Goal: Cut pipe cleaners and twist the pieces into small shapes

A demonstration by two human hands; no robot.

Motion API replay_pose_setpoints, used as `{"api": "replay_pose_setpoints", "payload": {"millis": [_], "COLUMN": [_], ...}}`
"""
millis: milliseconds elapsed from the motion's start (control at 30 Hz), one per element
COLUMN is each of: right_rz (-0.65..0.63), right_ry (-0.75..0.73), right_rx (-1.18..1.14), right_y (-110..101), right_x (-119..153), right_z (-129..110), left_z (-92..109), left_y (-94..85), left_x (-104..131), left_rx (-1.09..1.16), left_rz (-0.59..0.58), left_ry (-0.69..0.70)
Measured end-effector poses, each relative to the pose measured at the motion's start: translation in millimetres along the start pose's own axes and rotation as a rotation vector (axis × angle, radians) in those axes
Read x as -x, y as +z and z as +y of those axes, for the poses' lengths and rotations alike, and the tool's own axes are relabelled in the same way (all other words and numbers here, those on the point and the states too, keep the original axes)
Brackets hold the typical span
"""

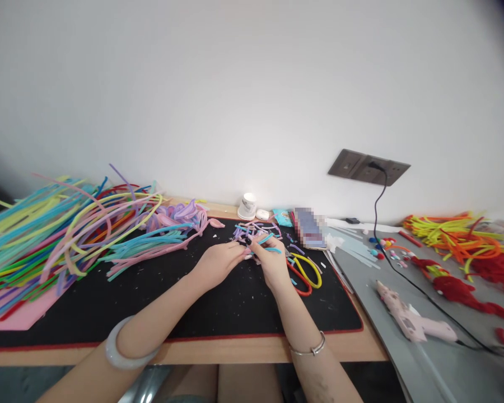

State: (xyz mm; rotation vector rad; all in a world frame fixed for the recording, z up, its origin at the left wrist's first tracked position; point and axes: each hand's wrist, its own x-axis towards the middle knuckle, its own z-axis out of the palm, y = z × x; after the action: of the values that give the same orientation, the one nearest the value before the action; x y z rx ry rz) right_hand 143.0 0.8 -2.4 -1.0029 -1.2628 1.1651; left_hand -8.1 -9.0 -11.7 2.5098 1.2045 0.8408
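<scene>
The person's right hand (273, 262) grasps a blue fuzzy stem (267, 239), fingertips close to those of the left hand (223, 261), whose hold cannot be told. Stem clippings (257, 226) lie just beyond, at twelve o'clock; scissors (309, 262) near four; piled stems (88, 224) at nine; a glue gun (414, 324), well apart, at four.

A person's left hand (221, 261) and right hand (273, 264) meet over a red-edged black mat (151, 308) on a desk (235, 351), the right gripping a blue pipe cleaner (266, 239). Multicolored pipe cleaners (79, 224) crowd the left end, scissors (318, 273) lie beside the right hand, and a paper cup (248, 205) stands at the back edge.
</scene>
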Motion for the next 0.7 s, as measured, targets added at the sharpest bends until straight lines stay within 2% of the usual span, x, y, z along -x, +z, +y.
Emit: {"api": "replay_pose_setpoints", "payload": {"millis": [267, 700], "right_rz": [0.088, 0.154], "right_ry": [0.038, 0.068], "right_rx": [-0.148, -0.269], "right_y": [6, 11], "right_x": [3, 4], "right_z": [4, 6], "left_z": [7, 6], "left_y": [-3.6, 1.0], "left_x": [-2, -2], "left_rx": [-0.194, -0.279], "left_rz": [0.006, 0.004], "left_ry": [0.002, 0.094]}}
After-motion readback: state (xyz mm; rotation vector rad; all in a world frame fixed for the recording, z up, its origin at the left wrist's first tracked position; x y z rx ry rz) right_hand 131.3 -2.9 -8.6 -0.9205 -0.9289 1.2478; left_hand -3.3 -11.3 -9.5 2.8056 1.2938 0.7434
